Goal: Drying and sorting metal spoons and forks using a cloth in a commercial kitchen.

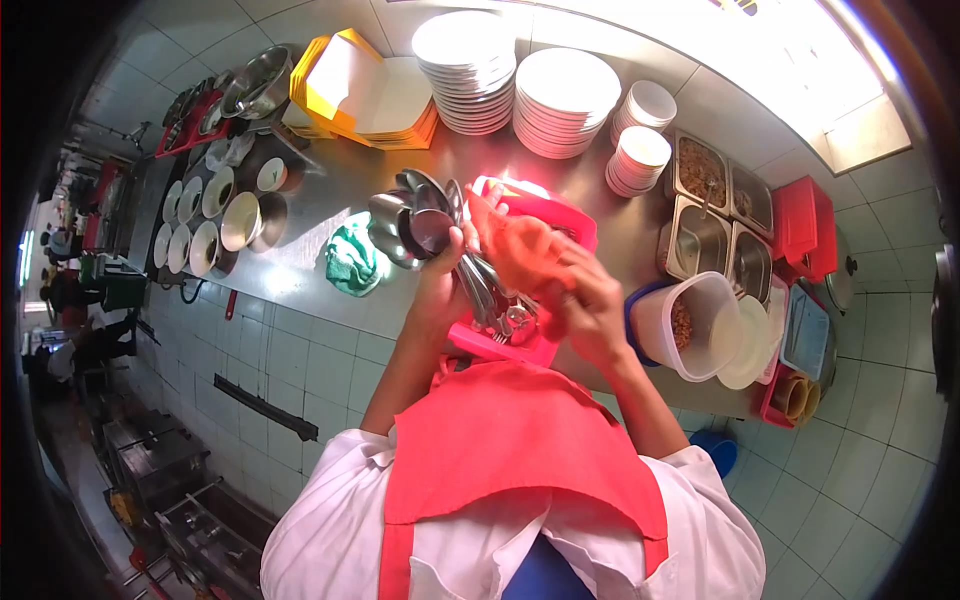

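Note:
My left hand (441, 289) is closed around a bunch of metal spoons (429, 229), with their bowls fanned out on the far left side and the handles slanting down to the right. In my right hand (596, 304) is a crumpled orange-red cloth (525, 247), pressed near the spoons. Beneath both hands sits a bright pink-red plastic container (581, 217), partly hidden by hands and cloth. More metal cutlery (517, 319), including a fork, lies in its near part. A damp-looking green cloth (352, 256) rests on the steel counter left of the spoons.
White plate stacks (566, 97) and small bowl stacks (637, 154) line the back beside yellow-edged paper trays (397, 112). Several bowls (240, 221) stand left on the steel counter (300, 277). At right are steel food pans (697, 236) and a clear plastic tub (697, 322).

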`<state>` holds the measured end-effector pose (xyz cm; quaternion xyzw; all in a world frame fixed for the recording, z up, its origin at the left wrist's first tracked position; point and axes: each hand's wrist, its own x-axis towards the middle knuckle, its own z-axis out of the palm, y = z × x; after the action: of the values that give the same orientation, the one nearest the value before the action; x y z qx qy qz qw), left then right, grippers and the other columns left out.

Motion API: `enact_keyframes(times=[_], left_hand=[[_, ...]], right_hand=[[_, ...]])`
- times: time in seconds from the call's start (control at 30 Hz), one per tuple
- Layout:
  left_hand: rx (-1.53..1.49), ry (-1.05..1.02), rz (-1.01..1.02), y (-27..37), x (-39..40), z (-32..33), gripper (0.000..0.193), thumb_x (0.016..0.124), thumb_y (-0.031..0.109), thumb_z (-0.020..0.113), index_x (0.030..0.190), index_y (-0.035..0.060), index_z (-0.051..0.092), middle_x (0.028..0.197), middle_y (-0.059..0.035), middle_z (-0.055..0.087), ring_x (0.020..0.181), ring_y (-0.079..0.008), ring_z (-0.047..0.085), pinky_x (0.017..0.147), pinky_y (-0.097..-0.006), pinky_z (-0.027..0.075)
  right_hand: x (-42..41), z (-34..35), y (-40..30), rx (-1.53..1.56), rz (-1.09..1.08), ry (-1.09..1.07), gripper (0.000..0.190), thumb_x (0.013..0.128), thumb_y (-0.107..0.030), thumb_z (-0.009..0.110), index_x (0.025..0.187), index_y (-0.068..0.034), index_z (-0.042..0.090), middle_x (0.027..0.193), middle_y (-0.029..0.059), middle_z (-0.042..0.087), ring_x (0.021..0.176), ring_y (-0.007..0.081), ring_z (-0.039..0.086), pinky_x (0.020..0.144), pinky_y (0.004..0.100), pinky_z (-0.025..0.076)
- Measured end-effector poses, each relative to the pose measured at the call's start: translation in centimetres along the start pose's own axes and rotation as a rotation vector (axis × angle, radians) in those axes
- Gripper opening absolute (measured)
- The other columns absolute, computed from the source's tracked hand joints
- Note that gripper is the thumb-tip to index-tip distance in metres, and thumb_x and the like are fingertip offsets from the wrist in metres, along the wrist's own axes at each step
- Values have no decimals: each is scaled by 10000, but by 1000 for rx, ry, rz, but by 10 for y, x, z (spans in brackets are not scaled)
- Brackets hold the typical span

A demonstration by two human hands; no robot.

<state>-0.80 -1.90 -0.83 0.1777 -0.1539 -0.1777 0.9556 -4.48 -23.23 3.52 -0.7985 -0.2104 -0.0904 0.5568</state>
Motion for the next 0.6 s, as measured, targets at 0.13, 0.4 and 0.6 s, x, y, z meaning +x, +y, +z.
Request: enact_keyframes(times=[0.13,0.4,0.6], left_hand=[[-85,-65,-58,-6,0,-10,351,1020,406,371,898,89,461,1008,-122,592,1056,-213,582,943,-436,466],[408,181,241,9,19,34,337,974,402,495,840,93,495,1577,-127,186,1429,-237,235,1141,-432,252],[516,227,126,3,16,16,342,944,422,541,974,81,544,1602,-92,92,1467,-233,106,1174,-425,166]], right_hand=[[16,-9,-17,78,-44,77,413,788,-46,649,1201,-54,656,1350,203,514,1345,355,387,1067,442,351],[-18,32,-3,28,90,-376,215,764,-12,653,972,30,612,1281,247,499,1259,371,482,994,469,423],[0,20,-44,266,135,72,297,715,24,638,1010,10,612,1285,246,493,1213,400,516,967,443,430]])
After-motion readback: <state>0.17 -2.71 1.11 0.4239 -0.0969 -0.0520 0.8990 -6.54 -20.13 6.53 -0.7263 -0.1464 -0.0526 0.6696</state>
